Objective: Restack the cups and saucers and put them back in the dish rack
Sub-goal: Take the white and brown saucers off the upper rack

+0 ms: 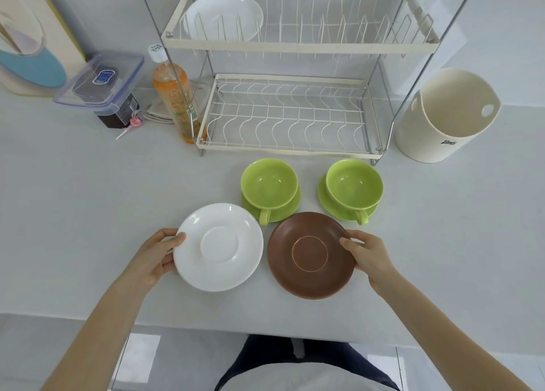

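Nearest the counter's front edge, the left hand [157, 255] grips the left rim of a glossy white saucer [218, 246], thumb curled over the top and fingers tucked beneath. The saucer is round and smooth, with a shallow circular well at its centre. Just beside it, the right hand [368, 256] pinches the right rim of a matte brown saucer [310, 254], thumb on top; a thin pale ring marks its centre well. The two saucers lie side by side, close but not touching, on the pale grey countertop [88, 201].

Just behind them stand two shiny lime-green sets: the left green cup [269, 183] sits upright on its green saucer [283, 213], the right green cup [354, 183] on its own green saucer [327, 201]. Both cups are wide, bowl-shaped, with loop handles turned toward the person.

Farther back stands the two-tier wire dish rack [295, 116], cream-coated wire on chrome legs. A white bowl [222, 16] leans in the upper tier's left end. Right of the rack is a cream cylindrical utensil holder [436, 131] with an oval hole near its rim. Left of it stand a plastic bottle of orange liquid [174, 95] and a clear clip-lid container [101, 80].
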Demonstrator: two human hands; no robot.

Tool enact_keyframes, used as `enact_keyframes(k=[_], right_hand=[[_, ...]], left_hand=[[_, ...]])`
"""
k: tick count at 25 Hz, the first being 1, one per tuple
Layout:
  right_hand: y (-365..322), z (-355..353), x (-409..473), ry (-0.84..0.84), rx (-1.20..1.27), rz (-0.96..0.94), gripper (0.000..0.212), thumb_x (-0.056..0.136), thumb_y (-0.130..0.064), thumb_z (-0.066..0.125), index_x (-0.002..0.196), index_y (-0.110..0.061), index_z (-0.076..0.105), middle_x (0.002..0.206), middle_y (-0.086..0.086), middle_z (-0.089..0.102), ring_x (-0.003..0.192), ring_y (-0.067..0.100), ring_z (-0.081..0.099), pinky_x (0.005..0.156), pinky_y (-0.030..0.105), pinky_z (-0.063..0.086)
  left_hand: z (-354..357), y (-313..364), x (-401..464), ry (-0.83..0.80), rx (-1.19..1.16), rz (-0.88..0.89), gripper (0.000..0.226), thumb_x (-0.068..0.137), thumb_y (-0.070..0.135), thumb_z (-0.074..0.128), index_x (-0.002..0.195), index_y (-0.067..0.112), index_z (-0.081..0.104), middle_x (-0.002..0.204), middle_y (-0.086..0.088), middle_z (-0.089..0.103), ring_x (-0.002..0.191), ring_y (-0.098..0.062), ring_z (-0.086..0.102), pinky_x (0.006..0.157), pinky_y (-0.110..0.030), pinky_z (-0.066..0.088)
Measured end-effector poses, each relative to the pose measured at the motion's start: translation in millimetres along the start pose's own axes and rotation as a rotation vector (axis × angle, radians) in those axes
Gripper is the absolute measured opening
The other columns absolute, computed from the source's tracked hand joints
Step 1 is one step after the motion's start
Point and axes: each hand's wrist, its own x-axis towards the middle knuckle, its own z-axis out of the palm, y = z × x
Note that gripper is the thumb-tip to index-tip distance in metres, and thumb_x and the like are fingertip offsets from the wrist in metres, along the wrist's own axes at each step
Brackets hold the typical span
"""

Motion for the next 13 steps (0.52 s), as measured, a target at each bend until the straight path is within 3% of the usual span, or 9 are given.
enact_keyframes(k=[3,5,8,13], right_hand=[[-0.5,3.7,2.2,0.043,-0.088,-0.02,0.022,0.085,-0.012,0.059,0.105,-0.01,0.066,0.093,0.011,0.069,0.086,0.029,0.063,0.085,0.042,0.05],[-2.4,7.4,0.7,0.083,-0.172,-0.07,0.022,0.086,-0.015,0.057,0.106,-0.012,0.066,0.099,0.009,0.069,0.093,0.028,0.062,0.081,0.035,0.048],[-5.2,13.5,-4.5,0.1,-0.322,-0.16,0.025,0.09,-0.014,0.051,0.112,-0.011,0.063,0.095,0.005,0.064,0.09,0.02,0.053,0.077,0.025,0.037],[-2.0,26.1,-4.3,0.119,-0.478,-0.206,0.035,0.089,-0.009,0.048,0.124,-0.006,0.052,0.117,0.016,0.06,0.108,0.033,0.054,0.083,0.028,0.038]], left_hand=[[2.2,-4.4,5.0,-0.007,-0.018,-0.008,0.008,0.09,0.012,0.052,0.085,0.017,0.055,0.086,-0.004,0.061,0.075,-0.02,0.06,0.065,-0.03,0.047],[4.6,-4.7,8.1,0.016,-0.003,0.012,0.003,0.09,0.012,0.053,0.089,0.014,0.055,0.091,-0.008,0.062,0.077,-0.023,0.06,0.066,-0.031,0.048],[11.1,-3.8,12.3,0.147,0.163,0.129,0.009,0.088,0.011,0.055,0.097,0.009,0.054,0.1,-0.011,0.059,0.089,-0.029,0.055,0.077,-0.037,0.049],[18.4,-3.8,15.0,0.253,0.411,0.243,0.019,0.085,0.011,0.056,0.104,0.009,0.059,0.101,-0.008,0.058,0.093,-0.024,0.052,0.093,-0.043,0.046]])
